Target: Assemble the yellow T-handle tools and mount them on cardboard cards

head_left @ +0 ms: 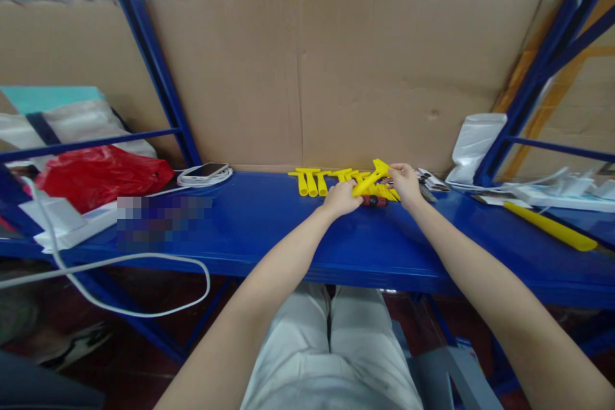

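Out to the left of the blue bench (269,237), a red plastic bag (100,176) slumps, with a white power strip (89,224) on its near side and a white cable (144,314) looping out over the near edge. Moving right, there's a phone (207,170) lying on a coil of white cord (206,182), up near the cardboard wall (230,77) that closes off the far side. Over on the right, a white pouch (478,147) leans beside the blue post (500,122), and nearer lies a long yellow object (552,227), well apart from the hands.

Now to the middle! A row of yellow T-shaped pieces (312,184) lies at the far side, just left of the action, tube ends facing near. A red-and-black handle (375,201) lies right below the work, crowding the space between the hands, with more yellow parts (385,191) bunched behind it.

And here's the yellow piece (369,183) in play, slanting up toward the far right: the left hand (342,197) has its fingers closed round the narrow near end. The right hand (408,184) comes at the wide far end, fingers bent in close against it; whether they truly pinch it, I cannot tell.
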`<state>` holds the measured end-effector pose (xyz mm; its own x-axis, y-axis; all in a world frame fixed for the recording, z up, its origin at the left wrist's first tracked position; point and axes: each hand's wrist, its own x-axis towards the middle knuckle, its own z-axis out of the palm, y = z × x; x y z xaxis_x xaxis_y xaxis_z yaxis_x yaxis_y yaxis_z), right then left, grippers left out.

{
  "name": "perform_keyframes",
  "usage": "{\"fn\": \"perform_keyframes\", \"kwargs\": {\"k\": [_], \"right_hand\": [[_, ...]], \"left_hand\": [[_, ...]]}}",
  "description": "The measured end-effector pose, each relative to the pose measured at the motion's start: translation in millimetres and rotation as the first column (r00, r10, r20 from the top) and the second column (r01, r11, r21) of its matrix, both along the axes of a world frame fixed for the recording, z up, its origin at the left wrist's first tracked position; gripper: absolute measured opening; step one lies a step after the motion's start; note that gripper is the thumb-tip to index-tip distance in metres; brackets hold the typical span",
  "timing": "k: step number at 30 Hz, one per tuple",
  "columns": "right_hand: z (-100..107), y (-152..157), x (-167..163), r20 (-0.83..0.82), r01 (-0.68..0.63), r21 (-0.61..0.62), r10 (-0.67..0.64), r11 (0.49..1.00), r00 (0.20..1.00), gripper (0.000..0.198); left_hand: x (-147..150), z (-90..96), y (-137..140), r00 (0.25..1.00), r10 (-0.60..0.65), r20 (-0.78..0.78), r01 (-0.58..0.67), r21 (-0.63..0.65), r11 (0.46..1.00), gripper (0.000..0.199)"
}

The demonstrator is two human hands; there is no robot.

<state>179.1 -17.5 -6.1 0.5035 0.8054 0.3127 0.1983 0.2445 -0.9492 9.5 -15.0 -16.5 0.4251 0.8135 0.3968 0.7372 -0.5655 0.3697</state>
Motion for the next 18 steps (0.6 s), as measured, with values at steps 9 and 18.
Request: {"fn": "perform_keyframes", "kwargs": {"k": [9,18], "right_hand": [[-5.1,0.0,-7.3,0.094,-0.193,-0.098,0.203,0.976,0.975,0.022],[-9.8,-0.8,-4.8,0.116,-0.349,-0.104,0.360,0.931,0.926,0.022]], "left_hand": [[-1.9,2.3,0.7,0.994,0.110,-0.030,-0.110,0.002,0.994,0.032],[-3.3,2.3,2.8,0.982,0.186,-0.013,-0.186,0.027,0.982,0.031]]}}
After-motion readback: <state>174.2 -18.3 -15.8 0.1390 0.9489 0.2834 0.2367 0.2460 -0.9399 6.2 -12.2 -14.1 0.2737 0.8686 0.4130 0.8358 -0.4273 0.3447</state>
